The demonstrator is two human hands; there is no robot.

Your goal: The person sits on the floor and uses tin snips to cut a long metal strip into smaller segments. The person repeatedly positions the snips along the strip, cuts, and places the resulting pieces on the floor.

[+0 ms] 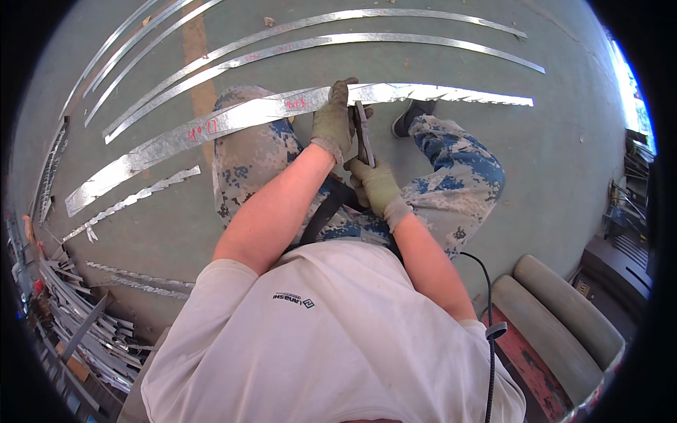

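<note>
A long, shiny sheet-metal strip (247, 116) with red handwritten marks lies crosswise in front of me, over my left knee. My gloved left hand (333, 121) is closed around the strip near its middle, thumb on top. Lower and to the right, my gloved right hand (377, 187) grips the handles of dark metal snips (363, 134). The upper end of the snips meets the near edge of the strip beside my left fingers; the jaws are partly hidden there. To the right of my left hand the strip is narrower, with a jagged near edge.
More flat metal strips (367, 39) lie on the green floor (550, 176) ahead. A jagged offcut (134, 201) and thinner scraps (148, 284) lie at left, near a heap of metal pieces (84, 317). Grey cylinders (557, 317) and a dark case (613, 271) stand at right.
</note>
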